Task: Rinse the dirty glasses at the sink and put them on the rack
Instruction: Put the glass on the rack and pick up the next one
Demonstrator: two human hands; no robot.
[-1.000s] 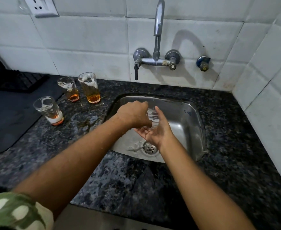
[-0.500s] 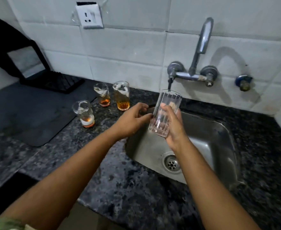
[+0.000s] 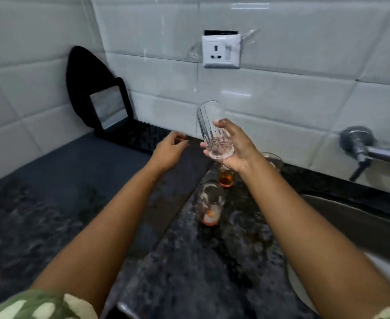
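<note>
Over the dark counter (image 3: 189, 261) and its black rack (image 3: 141, 137), the right hand (image 3: 237, 148) grips the clear rinsed glass (image 3: 212, 130), tilted, aloft. The left hand (image 3: 168, 150) hovers empty, fingers loosely spread. Judged: carrying step; next, setting it steadily on the rack.

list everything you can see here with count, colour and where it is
rinsed glass: 1, clear, ribbed, held in the air above the counter
dirty glasses: 3 visible, clear with amber dregs, on the counter left of the sink; two partly hidden by the right arm
drying mat: 1, dark, on the counter at left
rack: 1, black, at the wall behind the mat
counter: 1, dark speckled stone
sink: 1, steel, right edge
tap: 1, chrome, on the wall at right
socket: 1, white, on the tiled wall
left hand: open, empty, over the mat
right hand: gripping the rinsed glass
</note>
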